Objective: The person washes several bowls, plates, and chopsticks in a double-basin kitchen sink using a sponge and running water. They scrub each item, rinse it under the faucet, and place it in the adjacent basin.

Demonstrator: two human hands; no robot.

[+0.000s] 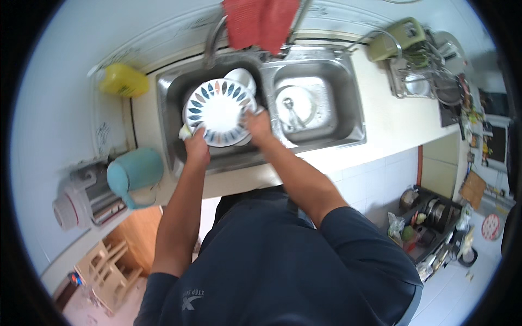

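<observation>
A white plate with a ring of coloured leaf shapes [220, 112] is held over the left basin of a steel double sink [313, 143]. My left hand [197, 146] grips its lower left rim, the thumb on top. Beside that hand pokes out a small white and yellow thing [184, 132], perhaps a cloth or sponge. My right hand [258, 124], blurred, is at the plate's right rim, gripping it. Behind the plate, a white bowl [241, 77] sits partly hidden in the left basin. In the right basin lies another white plate [304, 102] with metal spoons [290, 106] on it.
A faucet [213, 42] and red cloth [261, 24] are at the sink's back. Left stand a yellow bottle [124, 80] and a turquoise pitcher [136, 171]. A dish rack [412, 81] stands right. Below right is a dark rack [432, 220] with pots and vegetables.
</observation>
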